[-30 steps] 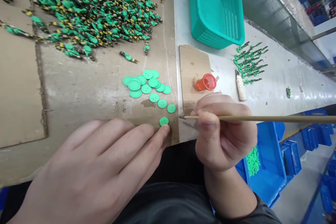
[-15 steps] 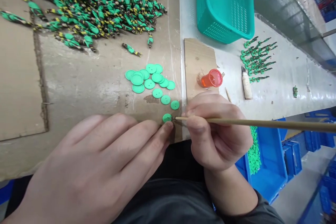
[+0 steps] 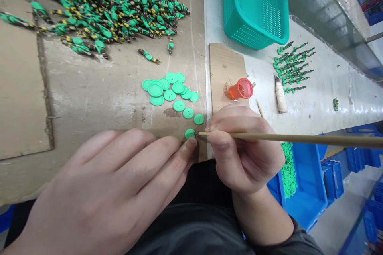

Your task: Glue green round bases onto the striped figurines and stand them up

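Observation:
My left hand has its fingers pressed together, with a fingertip on the edge of a small round green disc. Its thumb is hidden. My right hand pinches a thin wooden stick between thumb and fingers. The stick's tip meets the right side of that disc, where small dark marks show that I cannot make out. Just beyond lie several loose green discs with tiny holes, some overlapping. A small red cup stands past my right hand on a cardboard piece.
A pile of green, black and yellow figures covers the far left. A teal basket stands at the back. Several figures on green bases and a wrapped knife lie to the right. A blue bin holds green pieces below.
My right hand and the stick have shifted slightly to the left. My left hand stays at the disc; the other things look the same.

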### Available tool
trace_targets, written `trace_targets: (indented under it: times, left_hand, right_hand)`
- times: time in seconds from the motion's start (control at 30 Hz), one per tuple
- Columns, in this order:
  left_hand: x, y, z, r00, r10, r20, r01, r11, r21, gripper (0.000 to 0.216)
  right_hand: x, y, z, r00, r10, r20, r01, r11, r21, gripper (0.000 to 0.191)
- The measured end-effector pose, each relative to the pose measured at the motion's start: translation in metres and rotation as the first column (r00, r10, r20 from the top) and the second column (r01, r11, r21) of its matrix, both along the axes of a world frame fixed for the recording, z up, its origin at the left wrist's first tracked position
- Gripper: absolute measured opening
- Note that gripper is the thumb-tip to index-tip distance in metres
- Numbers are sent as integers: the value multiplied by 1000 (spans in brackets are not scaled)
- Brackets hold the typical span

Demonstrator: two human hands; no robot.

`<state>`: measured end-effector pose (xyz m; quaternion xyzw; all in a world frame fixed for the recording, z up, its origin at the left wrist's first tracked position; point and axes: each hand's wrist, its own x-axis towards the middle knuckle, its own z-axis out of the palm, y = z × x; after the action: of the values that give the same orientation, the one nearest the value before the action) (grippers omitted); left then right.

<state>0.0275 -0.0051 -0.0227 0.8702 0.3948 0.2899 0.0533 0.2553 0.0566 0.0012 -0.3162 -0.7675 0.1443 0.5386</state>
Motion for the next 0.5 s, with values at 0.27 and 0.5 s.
trace_targets:
  times: [0.27,0.5]
  left_hand:
    - [4,2,-2,999,13,43,-14,1000,23,38]
    - [0,1,0,998,20,52,-19,1000,-23,44]
  right_hand:
    - [2,-8,5,998,-62,8,63,993,-98,13]
    - [15,9,11,972,-204,-114,210,977,42,10]
